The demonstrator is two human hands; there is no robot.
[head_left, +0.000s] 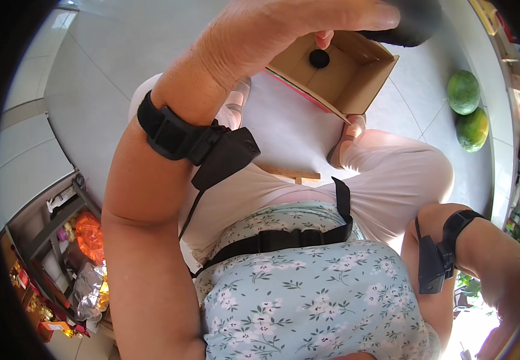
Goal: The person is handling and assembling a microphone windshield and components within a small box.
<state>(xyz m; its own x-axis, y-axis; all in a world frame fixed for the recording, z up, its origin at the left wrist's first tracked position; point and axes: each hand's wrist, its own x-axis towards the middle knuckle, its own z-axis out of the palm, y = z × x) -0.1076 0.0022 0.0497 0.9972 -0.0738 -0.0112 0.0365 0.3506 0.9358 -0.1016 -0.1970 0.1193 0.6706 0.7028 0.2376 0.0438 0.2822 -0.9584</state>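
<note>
My left hand (326, 15) reaches across the top of the view, above an open cardboard box (365, 78). Its thumb lies stretched against a blurred black thing (413, 24) whose kind I cannot make out. One curled fingertip shows below the hand, close over a small black round spot (318, 58) seen against the box's inside; whether it touches is unclear. My right hand (506, 288) is at the right rim, dim and partly cut off, with its fingers mostly hidden. Each forearm wears a black strap with a small dark device, the left device (227, 156) and the right device (432, 267).
Two green melons (464, 93) lie on the tiled floor (122, 54) at the right. A dark rack (50, 240) with orange and silver wrapped packages stands at the left. A wooden stool edge (290, 174) shows between my legs, and the box sits near my feet.
</note>
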